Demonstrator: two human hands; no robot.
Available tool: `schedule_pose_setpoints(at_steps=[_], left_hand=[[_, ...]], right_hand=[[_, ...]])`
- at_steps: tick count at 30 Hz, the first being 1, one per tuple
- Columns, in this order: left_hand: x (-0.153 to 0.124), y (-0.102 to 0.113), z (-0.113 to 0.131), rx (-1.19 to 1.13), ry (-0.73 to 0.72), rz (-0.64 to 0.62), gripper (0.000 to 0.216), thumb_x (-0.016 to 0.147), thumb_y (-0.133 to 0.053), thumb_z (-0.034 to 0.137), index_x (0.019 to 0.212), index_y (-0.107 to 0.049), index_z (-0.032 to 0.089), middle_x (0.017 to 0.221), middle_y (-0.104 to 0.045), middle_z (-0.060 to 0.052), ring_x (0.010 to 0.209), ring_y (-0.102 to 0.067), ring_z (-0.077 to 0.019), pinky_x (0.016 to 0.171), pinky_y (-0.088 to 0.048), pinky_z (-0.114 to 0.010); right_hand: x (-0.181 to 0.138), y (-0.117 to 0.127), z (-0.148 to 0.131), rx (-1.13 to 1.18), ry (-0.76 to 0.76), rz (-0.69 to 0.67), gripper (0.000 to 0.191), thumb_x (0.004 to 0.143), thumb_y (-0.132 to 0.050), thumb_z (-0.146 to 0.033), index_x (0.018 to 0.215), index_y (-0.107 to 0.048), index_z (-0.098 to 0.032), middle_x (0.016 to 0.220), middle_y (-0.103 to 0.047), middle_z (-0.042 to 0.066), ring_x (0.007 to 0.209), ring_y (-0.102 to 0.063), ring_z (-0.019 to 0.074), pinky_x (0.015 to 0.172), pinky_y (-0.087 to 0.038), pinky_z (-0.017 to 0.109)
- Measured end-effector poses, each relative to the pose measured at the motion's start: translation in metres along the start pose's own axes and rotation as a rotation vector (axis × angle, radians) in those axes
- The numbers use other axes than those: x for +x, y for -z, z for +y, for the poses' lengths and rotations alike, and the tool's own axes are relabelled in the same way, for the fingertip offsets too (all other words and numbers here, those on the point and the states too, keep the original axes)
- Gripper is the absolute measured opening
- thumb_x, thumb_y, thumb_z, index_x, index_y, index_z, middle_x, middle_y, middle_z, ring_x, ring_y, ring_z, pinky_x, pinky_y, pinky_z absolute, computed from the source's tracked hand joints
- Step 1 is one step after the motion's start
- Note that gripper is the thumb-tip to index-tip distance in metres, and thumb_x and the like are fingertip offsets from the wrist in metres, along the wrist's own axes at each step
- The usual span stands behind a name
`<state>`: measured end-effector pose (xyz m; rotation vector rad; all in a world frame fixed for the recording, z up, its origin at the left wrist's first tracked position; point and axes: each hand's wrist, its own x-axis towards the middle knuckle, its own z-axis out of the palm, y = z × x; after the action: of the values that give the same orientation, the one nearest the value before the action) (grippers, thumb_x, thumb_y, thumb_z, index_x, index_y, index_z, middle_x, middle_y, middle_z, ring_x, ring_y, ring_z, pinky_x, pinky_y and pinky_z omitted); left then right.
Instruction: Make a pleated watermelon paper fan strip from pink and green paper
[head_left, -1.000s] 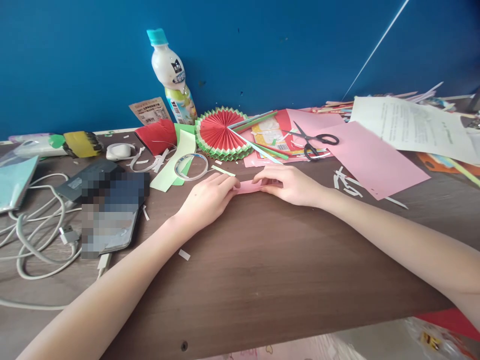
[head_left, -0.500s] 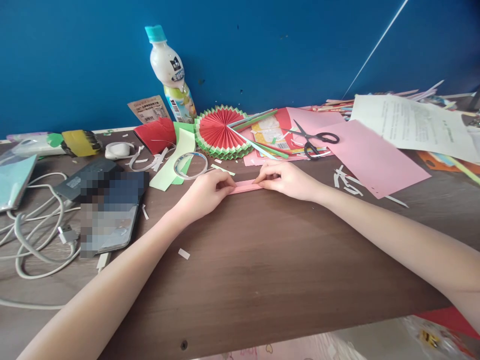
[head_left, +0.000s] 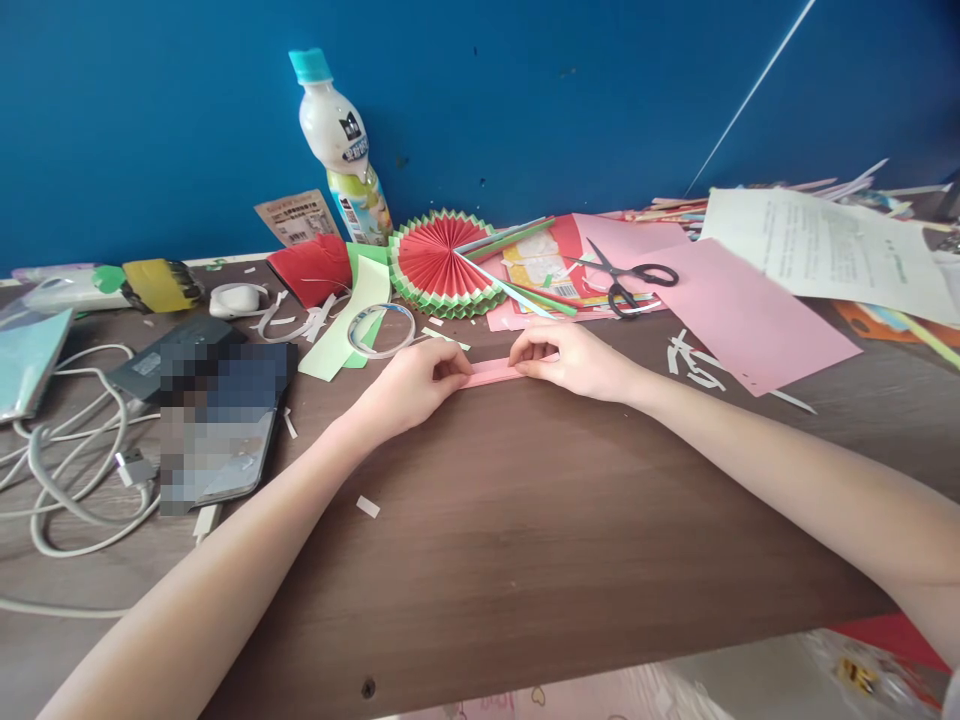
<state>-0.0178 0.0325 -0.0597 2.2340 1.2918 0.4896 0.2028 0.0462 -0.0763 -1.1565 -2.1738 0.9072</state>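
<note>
A narrow folded strip of pink paper (head_left: 493, 371) lies on the brown desk (head_left: 525, 500), held at both ends. My left hand (head_left: 409, 385) pinches its left end with curled fingers. My right hand (head_left: 574, 360) presses and pinches its right end, fingertips bent onto the paper. Just behind the hands sits a pleated red and green paper fan (head_left: 442, 262) shaped like a watermelon slice.
Black scissors (head_left: 626, 280) lie on a large pink sheet (head_left: 735, 320) at the right, with printed white paper (head_left: 825, 250) behind. A drink bottle (head_left: 341, 150) leans on the blue wall. A tape roll (head_left: 381, 330), a phone (head_left: 221, 420) and white cables (head_left: 67, 470) are at the left.
The pink paper has gone from a wider flat piece to a narrower strip. Both hands have curled from lying flat on it to pinching its ends.
</note>
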Motion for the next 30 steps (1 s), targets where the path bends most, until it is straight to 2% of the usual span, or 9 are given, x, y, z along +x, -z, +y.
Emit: schedule_pose_setpoints(at_steps=[3, 6, 11, 15, 21, 25, 30], left_hand=[[0.000, -0.002, -0.003, 0.019, -0.069, -0.002, 0.019, 0.077, -0.047, 0.012, 0.089, -0.062, 0.017, 0.081, -0.057, -0.001, 0.072, -0.053, -0.0123, 0.068, -0.044, -0.025], [0.000, -0.004, -0.006, 0.022, -0.166, -0.025, 0.030, 0.082, -0.043, 0.012, 0.103, -0.061, 0.021, 0.093, -0.055, -0.003, 0.083, -0.053, -0.0135, 0.077, -0.044, -0.027], [0.000, -0.005, -0.010, 0.088, -0.279, -0.044, 0.031, 0.085, -0.040, 0.013, 0.095, -0.068, 0.024, 0.096, -0.057, -0.003, 0.092, -0.049, -0.0161, 0.088, -0.040, -0.032], [0.000, -0.005, -0.012, 0.119, -0.294, -0.016, 0.030, 0.085, -0.042, 0.013, 0.093, -0.069, 0.024, 0.096, -0.060, -0.003, 0.091, -0.049, -0.0165, 0.088, -0.039, -0.032], [-0.004, -0.005, -0.012, 0.153, -0.301, 0.041, 0.029, 0.085, -0.043, 0.015, 0.095, -0.069, 0.022, 0.085, -0.063, -0.003, 0.085, -0.051, -0.0174, 0.082, -0.041, -0.032], [-0.006, -0.002, -0.011, 0.158, -0.291, 0.008, 0.033, 0.085, -0.039, 0.011, 0.094, -0.069, 0.022, 0.080, -0.063, -0.003, 0.082, -0.051, -0.0173, 0.080, -0.042, -0.031], [-0.008, 0.005, -0.011, 0.161, -0.256, -0.049, 0.036, 0.085, -0.037, 0.012, 0.100, -0.068, 0.023, 0.088, -0.066, -0.002, 0.088, -0.051, -0.0180, 0.083, -0.041, -0.032]], right_hand=[[0.000, -0.001, -0.002, -0.010, 0.018, 0.008, 0.007, 0.077, -0.056, -0.021, 0.078, -0.062, -0.017, 0.079, -0.057, 0.003, 0.070, -0.051, 0.0134, 0.065, -0.043, 0.029], [-0.001, -0.002, -0.002, -0.005, 0.086, -0.003, 0.014, 0.080, -0.052, -0.019, 0.084, -0.066, -0.019, 0.084, -0.055, 0.004, 0.077, -0.051, 0.0149, 0.069, -0.044, 0.030], [-0.002, -0.002, 0.004, -0.100, 0.262, -0.033, 0.026, 0.083, -0.047, -0.015, 0.088, -0.071, -0.025, 0.082, -0.053, 0.003, 0.082, -0.050, 0.0165, 0.077, -0.043, 0.035], [-0.002, -0.001, 0.006, -0.201, 0.346, -0.025, 0.029, 0.083, -0.046, -0.011, 0.087, -0.072, -0.024, 0.079, -0.055, 0.004, 0.078, -0.049, 0.0162, 0.072, -0.041, 0.033], [-0.004, -0.001, 0.004, -0.521, 0.472, 0.025, 0.032, 0.086, -0.044, -0.010, 0.092, -0.072, -0.025, 0.067, -0.055, 0.003, 0.073, -0.045, 0.0165, 0.069, -0.032, 0.033], [-0.009, 0.000, 0.001, -0.669, 0.511, 0.041, 0.034, 0.089, -0.041, -0.011, 0.095, -0.071, -0.025, 0.066, -0.059, 0.003, 0.072, -0.044, 0.0169, 0.068, -0.028, 0.033], [-0.014, 0.004, -0.002, -0.785, 0.530, 0.038, 0.034, 0.088, -0.039, -0.009, 0.093, -0.071, -0.020, 0.063, -0.059, 0.003, 0.065, -0.041, 0.0165, 0.064, -0.030, 0.031]])
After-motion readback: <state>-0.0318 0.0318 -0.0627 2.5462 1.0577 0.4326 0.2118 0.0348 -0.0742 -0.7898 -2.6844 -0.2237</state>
